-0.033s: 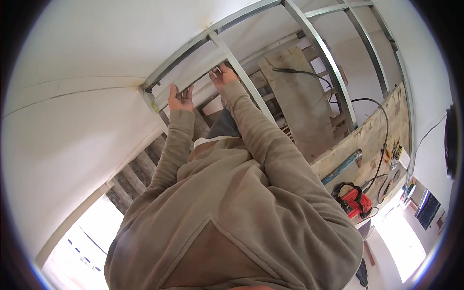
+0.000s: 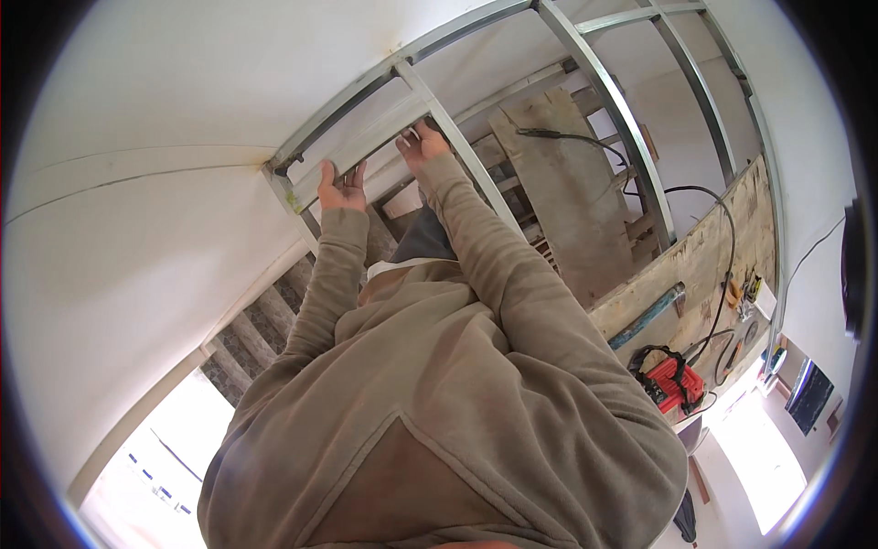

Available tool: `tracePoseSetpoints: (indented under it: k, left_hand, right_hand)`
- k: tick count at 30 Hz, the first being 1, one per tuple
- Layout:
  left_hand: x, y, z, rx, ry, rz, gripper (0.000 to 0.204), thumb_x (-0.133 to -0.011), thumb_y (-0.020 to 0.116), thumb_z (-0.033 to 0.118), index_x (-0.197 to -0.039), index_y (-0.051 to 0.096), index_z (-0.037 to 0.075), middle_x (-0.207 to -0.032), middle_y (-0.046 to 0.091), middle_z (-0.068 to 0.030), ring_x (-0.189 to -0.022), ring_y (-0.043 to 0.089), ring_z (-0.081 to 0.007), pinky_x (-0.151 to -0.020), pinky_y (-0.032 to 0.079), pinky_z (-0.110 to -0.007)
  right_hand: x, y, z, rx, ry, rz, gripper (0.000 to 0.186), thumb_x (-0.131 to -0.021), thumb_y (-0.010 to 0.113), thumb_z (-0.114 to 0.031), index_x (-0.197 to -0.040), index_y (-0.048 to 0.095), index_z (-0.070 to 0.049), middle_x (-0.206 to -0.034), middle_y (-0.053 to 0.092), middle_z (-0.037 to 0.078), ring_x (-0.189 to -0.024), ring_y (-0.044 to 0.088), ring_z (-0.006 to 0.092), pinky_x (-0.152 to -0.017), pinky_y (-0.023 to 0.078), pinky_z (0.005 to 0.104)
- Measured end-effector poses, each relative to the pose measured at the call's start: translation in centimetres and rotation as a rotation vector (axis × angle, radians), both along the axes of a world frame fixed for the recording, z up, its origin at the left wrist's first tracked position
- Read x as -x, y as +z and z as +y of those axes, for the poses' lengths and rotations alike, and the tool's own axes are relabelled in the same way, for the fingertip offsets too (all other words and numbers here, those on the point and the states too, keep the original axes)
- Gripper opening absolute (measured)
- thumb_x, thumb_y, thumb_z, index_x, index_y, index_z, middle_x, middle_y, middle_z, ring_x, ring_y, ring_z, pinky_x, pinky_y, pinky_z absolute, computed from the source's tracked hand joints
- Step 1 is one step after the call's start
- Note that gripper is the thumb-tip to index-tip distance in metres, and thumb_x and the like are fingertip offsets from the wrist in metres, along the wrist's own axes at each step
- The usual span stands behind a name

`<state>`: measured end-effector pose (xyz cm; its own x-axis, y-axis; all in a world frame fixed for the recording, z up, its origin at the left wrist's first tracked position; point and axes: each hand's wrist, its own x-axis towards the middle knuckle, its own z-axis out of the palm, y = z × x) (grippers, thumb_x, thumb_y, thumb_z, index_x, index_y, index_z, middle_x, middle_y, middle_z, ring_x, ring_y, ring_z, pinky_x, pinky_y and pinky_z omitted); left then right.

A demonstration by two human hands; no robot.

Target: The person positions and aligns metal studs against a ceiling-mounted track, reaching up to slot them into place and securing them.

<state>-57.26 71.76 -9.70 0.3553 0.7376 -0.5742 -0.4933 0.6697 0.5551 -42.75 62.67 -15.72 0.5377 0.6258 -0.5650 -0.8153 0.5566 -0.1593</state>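
A pale flat strip (image 2: 366, 134) spans the upper-left bay of the metal frame (image 2: 572, 37). My left hand (image 2: 343, 189) grips the strip's lower edge near its left end, thumb up and fingers curled under it. Farther right, my right hand (image 2: 422, 146) holds the same strip beside a pale crosspiece (image 2: 462, 151) of the frame, its fingertips on the lower edge. Part of what lies behind the fingers is hidden.
Right of me, a weathered plywood board (image 2: 704, 247) carries a blue-handled tool (image 2: 645, 316), a red tool (image 2: 672, 380) with black straps and several small items. A black cable (image 2: 722, 206) loops over it. Another board (image 2: 558, 192) lies below the frame. Stairs (image 2: 261, 329) descend at lower left.
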Motion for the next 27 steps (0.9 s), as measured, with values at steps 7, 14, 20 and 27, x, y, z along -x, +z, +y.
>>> tracePoseSetpoints:
  k: [7, 14, 20, 27]
  left_hand:
    - [0.4, -0.1, 0.1, -0.022, 0.012, 0.020, 0.038, -0.093, 0.066, 0.027, -0.118, 0.055, 0.001, -0.121, 0.061, -0.0156, -0.113, 0.059, -0.0332, -0.099, 0.051, -0.053]
    - [0.0, 0.1, 0.0, -0.025, -0.007, -0.034, 0.040, -0.093, 0.066, 0.027, -0.120, 0.053, 0.000, -0.118, 0.059, -0.0147, -0.111, 0.057, -0.0322, -0.100, 0.051, -0.051]
    - [0.1, -0.4, 0.1, -0.034, -0.017, -0.044, 0.039, -0.093, 0.066, 0.027, -0.119, 0.054, 0.000, -0.118, 0.060, -0.0150, -0.110, 0.059, -0.0325, -0.099, 0.051, -0.051]
    - [1.4, 1.6, 0.0, 0.120, 0.053, -0.017, 0.036, -0.092, 0.066, 0.021, -0.117, 0.053, -0.001, -0.114, 0.061, -0.0159, -0.106, 0.061, -0.0336, -0.093, 0.056, -0.047]
  right_hand:
    - [0.9, 1.4, -1.2, 0.089, 0.002, -0.010, 0.005, -0.098, 0.059, -0.019, -0.103, 0.059, -0.017, -0.091, 0.059, -0.002, -0.078, 0.053, 0.0148, -0.070, 0.050, 0.0345]
    - [0.2, 0.7, -0.2, 0.054, -0.016, 0.027, 0.008, -0.098, 0.059, -0.020, -0.105, 0.059, -0.017, -0.094, 0.061, -0.001, -0.081, 0.054, 0.0158, -0.072, 0.050, 0.0355]
    - [3.1, 2.2, -6.2, 0.067, 0.019, -0.027, 0.011, -0.098, 0.058, -0.018, -0.107, 0.060, -0.013, -0.095, 0.061, 0.002, -0.082, 0.056, 0.0177, -0.075, 0.049, 0.0388]
    - [5.5, 9.5, -14.7, 0.392, 0.404, -0.386, 0.025, -0.094, 0.054, -0.011, -0.118, 0.059, -0.003, -0.089, 0.065, 0.009, -0.070, 0.061, 0.0170, -0.066, 0.052, 0.0301]
